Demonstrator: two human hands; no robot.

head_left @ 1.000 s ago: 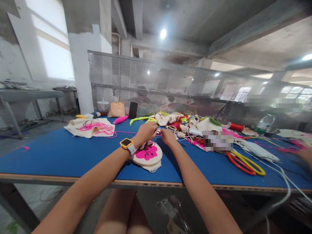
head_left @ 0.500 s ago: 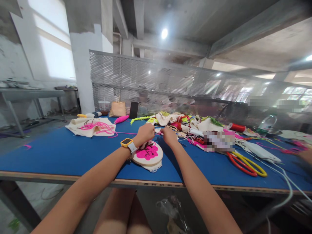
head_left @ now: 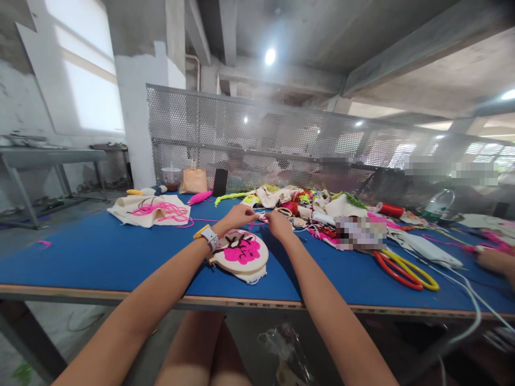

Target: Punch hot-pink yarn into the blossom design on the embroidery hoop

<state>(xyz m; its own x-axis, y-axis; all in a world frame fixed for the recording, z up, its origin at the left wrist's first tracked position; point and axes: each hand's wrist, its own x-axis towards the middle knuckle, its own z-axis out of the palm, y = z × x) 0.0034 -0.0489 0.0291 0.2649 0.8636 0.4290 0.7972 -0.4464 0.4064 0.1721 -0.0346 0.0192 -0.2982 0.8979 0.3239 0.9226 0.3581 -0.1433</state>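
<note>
A round embroidery hoop [head_left: 240,253] with a pink and black tufted design lies on the blue table [head_left: 100,252] in front of me. Just beyond its far edge my left hand [head_left: 238,215], with a yellow watch [head_left: 206,236] on the wrist, and my right hand [head_left: 277,224] meet, both with fingers pinched together. A thin pink yarn strand [head_left: 257,219] runs between them. What else the fingertips hold is too small to make out.
A heap of coloured yarn and cloth [head_left: 317,212] lies behind my hands. Red and yellow scissors [head_left: 404,267] lie to the right, near a white device [head_left: 426,249] with a cable. Cloth with pink yarn [head_left: 153,209] sits at far left. Another person's hand [head_left: 497,261] rests at the right edge.
My left hand has dropped lower and turned, its fingers now stretched toward the right hand. More of the hoop's design shows. The other person's hand at the right edge has come further into view.
</note>
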